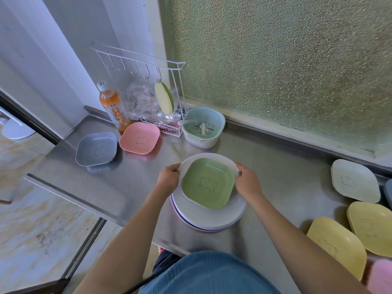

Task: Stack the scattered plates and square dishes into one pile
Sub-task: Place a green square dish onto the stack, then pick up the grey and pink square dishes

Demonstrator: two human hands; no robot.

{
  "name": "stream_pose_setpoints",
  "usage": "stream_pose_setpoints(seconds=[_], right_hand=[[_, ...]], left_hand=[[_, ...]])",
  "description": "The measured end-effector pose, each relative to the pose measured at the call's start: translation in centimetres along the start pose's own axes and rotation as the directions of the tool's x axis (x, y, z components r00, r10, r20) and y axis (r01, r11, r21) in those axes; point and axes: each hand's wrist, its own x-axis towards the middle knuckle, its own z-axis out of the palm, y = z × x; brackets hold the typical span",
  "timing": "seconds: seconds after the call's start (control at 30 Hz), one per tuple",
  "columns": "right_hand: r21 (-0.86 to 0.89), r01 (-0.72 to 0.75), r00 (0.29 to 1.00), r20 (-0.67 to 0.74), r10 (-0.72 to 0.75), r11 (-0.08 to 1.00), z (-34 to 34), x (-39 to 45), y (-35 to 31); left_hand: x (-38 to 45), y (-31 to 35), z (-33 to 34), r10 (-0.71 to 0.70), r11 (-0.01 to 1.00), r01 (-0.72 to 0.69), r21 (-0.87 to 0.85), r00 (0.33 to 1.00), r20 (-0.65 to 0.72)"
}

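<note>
A pile of round white plates (pixel 214 217) sits in the middle of the steel counter with a green square dish (pixel 209 183) on top. My left hand (pixel 168 177) grips the top plate's left rim and my right hand (pixel 247 180) grips its right rim. Further left lie a grey-blue square dish (pixel 96 149) and a pink square dish (pixel 139 137). At the right edge lie a pale mint dish (pixel 354 180), two yellow dishes (pixel 337 244) (pixel 371 227) and a pink dish (pixel 380 276), partly cut off.
A white wire rack (pixel 169 126) with hooks, an orange drink bottle (pixel 112 107) and a mint colander bowl (pixel 203 127) stand at the back. Frosted glass (pixel 275 60) runs behind the counter (pixel 286 177). The counter's front edge drops to a tiled floor on the left.
</note>
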Motion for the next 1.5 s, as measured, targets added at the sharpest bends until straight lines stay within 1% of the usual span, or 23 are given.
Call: stream_pose_setpoints(seconds=[0.17,0.3,0.37,0.4,0.47,0.53,0.6,0.67,0.7,0.77,0.83,0.9,0.97,1.1,1.2,1.3,1.4,1.43,1.5], right_hand=[[0.017,-0.005,1.000,-0.020,0.006,1.000,0.3,-0.2,0.1],[0.074,-0.061,0.996,-0.053,0.065,0.995,0.8,0.1,0.4],[0.039,-0.065,0.985,-0.157,0.071,0.997,1.1,0.0,-0.3],[0.026,-0.044,0.973,-0.225,0.048,0.999,1.2,-0.2,-1.0],[0.014,0.044,0.939,-0.343,-0.036,0.999,1.5,-0.6,-3.1],[-0.012,0.153,0.909,-0.391,-0.145,0.988,2.1,-0.9,-5.7],[-0.051,0.250,0.900,-0.358,-0.251,0.967,3.3,-1.1,-8.5],[-0.094,0.338,0.890,-0.293,-0.350,0.936,5.0,-1.1,-11.2],[-0.116,0.379,0.884,-0.248,-0.396,0.918,6.0,-1.0,-12.5],[-0.147,0.448,0.877,-0.117,-0.465,0.882,8.1,-0.4,-15.1],[-0.184,0.501,0.863,0.036,-0.503,0.846,10.4,0.4,-17.4],[-0.253,0.530,0.848,0.170,-0.502,0.809,12.7,1.1,-19.2],[-0.317,0.544,0.838,0.249,-0.485,0.777,14.9,2.0,-20.6],[-0.394,0.536,0.842,0.317,-0.437,0.746,18.2,3.4,-22.5],[-0.453,0.525,0.849,0.334,-0.409,0.720,19.6,3.9,-23.2],[-0.463,0.551,0.833,0.359,-0.421,0.694,20.1,4.2,-23.5],[-0.449,0.583,0.810,0.393,-0.436,0.677,19.8,4.2,-23.3],[-0.446,0.584,0.810,0.372,-0.453,0.679,19.6,4.1,-23.2],[-0.431,0.577,0.817,0.277,-0.507,0.694,18.9,3.9,-22.8]], left_hand=[[-0.6,-0.1,0.1,0.035,0.999,-0.035,-0.004,0.999,-0.002],[-1.2,-0.4,0.4,0.085,0.996,-0.083,0.043,0.996,-0.030],[-1.6,-0.7,0.4,0.112,0.993,-0.109,0.050,0.992,-0.059],[-1.7,-0.8,0.2,0.114,0.993,-0.111,0.040,0.990,-0.078],[-1.4,-1.0,-0.5,0.111,0.994,-0.109,0.019,0.985,-0.128],[-0.7,-1.2,-2.0,0.111,0.994,-0.105,0.042,0.979,-0.170],[0.4,-1.6,-3.9,0.095,0.993,-0.080,0.083,0.976,-0.198],[1.5,-2.3,-6.1,0.072,0.993,-0.049,0.109,0.972,-0.223],[2.0,-2.6,-7.2,0.061,0.992,-0.033,0.119,0.970,-0.236],[3.1,-3.4,-9.5,0.058,0.990,-0.019,0.143,0.961,-0.272],[4.4,-4.5,-11.7,0.082,0.978,-0.017,0.207,0.947,-0.310],[5.8,-5.6,-13.8,0.100,0.955,0.002,0.295,0.939,-0.330],[6.8,-6.9,-15.5,0.081,0.941,0.042,0.336,0.935,-0.345],[7.3,-9.2,-17.3,-0.023,0.904,0.158,0.397,0.945,-0.325],[7.2,-10.2,-17.3,-0.046,0.867,0.176,0.467,0.960,-0.276],[6.9,-10.8,-16.7,-0.014,0.816,0.151,0.559,0.970,-0.242],[6.6,-11.2,-16.2,0.013,0.822,0.127,0.555,0.971,-0.240],[6.5,-11.1,-16.0,0.027,0.829,0.118,0.547,0.968,-0.249],[5.9,-10.6,-15.4,0.077,0.848,0.084,0.523,0.957,-0.279]])
